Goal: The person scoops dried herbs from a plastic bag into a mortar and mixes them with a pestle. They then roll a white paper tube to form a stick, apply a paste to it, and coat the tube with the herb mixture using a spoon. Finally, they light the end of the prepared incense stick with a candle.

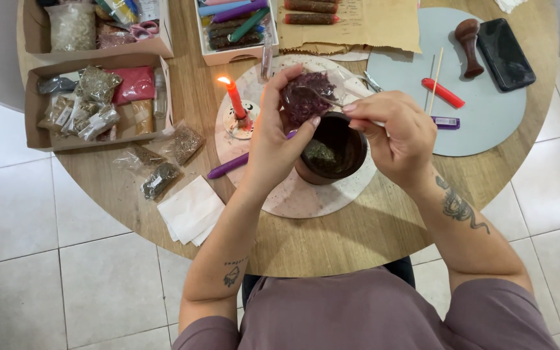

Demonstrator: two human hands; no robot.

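Round table (pixel 332 240): 1 bowl (pixel 332 152), 1 lit candle (pixel 234 100), 2 hands.

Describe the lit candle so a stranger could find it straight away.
Start at the round wooden table, then the pale speckled round mat at its middle. On the mat's left edge, beside the left hand, stands the red candle, the only one upright and burning.

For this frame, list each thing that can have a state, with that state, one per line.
Red candle: lit, upright in its holder.
Bag of dark red petals: open, held up by the left hand.
Small spoon: in the right hand, tip in the bag.
Brown bowl: upright, some dried herbs inside.
Phone: screen dark, lying flat.
Cardboard box: open, packed with herb bags.
Purple candle: unlit, lying flat.
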